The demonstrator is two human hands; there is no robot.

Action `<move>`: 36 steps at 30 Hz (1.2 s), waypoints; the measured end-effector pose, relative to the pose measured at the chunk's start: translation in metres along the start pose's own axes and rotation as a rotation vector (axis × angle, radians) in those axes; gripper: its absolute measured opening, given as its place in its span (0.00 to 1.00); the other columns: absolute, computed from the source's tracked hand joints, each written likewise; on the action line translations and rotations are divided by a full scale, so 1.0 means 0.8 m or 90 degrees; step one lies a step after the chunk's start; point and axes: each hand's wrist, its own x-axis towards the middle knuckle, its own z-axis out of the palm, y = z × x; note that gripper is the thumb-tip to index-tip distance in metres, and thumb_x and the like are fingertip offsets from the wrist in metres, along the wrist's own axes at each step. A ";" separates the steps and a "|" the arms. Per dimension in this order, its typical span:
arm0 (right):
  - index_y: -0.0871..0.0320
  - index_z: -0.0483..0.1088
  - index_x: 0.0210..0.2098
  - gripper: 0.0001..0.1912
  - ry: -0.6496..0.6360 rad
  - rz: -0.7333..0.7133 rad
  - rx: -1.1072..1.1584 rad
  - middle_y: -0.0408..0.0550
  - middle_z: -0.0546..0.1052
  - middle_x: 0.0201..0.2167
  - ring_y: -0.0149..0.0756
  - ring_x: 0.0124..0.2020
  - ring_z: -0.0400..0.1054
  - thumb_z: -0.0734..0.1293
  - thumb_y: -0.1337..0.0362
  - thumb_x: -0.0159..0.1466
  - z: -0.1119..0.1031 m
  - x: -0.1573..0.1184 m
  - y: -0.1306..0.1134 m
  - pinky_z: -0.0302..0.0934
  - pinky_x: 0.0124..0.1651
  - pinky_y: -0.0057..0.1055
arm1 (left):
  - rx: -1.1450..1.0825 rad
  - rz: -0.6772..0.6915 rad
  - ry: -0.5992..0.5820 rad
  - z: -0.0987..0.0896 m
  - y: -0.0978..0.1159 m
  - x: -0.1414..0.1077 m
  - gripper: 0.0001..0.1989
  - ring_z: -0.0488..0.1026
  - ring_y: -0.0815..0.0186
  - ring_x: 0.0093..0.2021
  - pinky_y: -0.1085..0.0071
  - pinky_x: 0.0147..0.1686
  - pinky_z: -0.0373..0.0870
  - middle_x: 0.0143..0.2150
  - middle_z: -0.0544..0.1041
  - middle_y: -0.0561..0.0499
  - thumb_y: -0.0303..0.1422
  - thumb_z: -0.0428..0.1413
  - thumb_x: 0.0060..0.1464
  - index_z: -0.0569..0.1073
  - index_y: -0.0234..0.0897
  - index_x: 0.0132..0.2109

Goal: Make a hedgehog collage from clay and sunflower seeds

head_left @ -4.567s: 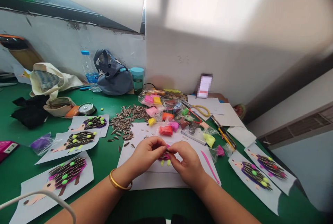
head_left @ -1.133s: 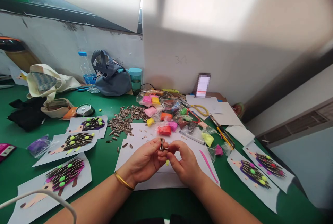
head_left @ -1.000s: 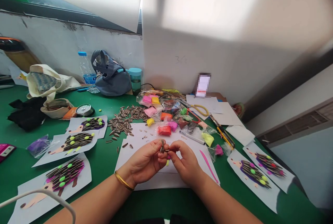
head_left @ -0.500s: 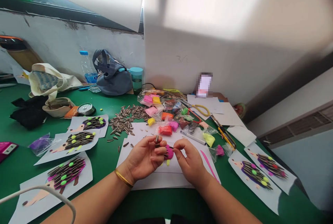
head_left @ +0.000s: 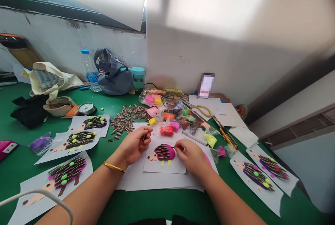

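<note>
While seeds (head_left: 128, 117) lie near, right hand (head_left: 190, 155) touches hedgehog (head_left: 164, 152).

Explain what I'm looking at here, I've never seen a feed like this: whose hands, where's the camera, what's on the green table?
The camera sits on a person's head, looking forward and down, so both bare hands are theirs. The left hand, with a gold bangle, pinches sunflower seeds. The right hand pushes a seed into a pink clay hedgehog on a white card. On the green table lie a seed pile, bags of coloured clay, scissors and finished hedgehog cards on both sides. Bags and a water bottle stand against the wall.
</note>
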 end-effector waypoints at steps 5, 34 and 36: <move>0.56 0.69 0.34 0.07 -0.002 0.004 -0.022 0.43 0.73 0.31 0.34 0.33 0.66 0.60 0.71 0.63 0.005 0.001 0.003 0.56 0.35 0.29 | 0.723 0.199 0.038 -0.010 -0.014 0.010 0.15 0.72 0.63 0.38 0.70 0.35 0.67 0.39 0.76 0.48 0.30 0.49 0.55 0.78 0.39 0.44; 0.55 0.73 0.38 0.09 -0.013 -0.015 -0.061 0.45 0.77 0.37 0.37 0.40 0.68 0.63 0.72 0.63 0.022 0.019 0.009 0.59 0.44 0.33 | 1.162 0.245 -0.028 -0.002 -0.034 0.003 0.20 0.75 0.60 0.39 0.69 0.36 0.65 0.41 0.76 0.48 0.30 0.46 0.61 0.75 0.50 0.54; 0.55 0.74 0.37 0.09 -0.010 -0.024 -0.063 0.45 0.77 0.36 0.36 0.40 0.68 0.63 0.72 0.63 0.024 0.020 0.010 0.59 0.44 0.32 | 1.161 0.245 -0.029 -0.001 -0.034 0.004 0.20 0.75 0.60 0.39 0.68 0.37 0.65 0.41 0.76 0.48 0.30 0.46 0.61 0.75 0.51 0.54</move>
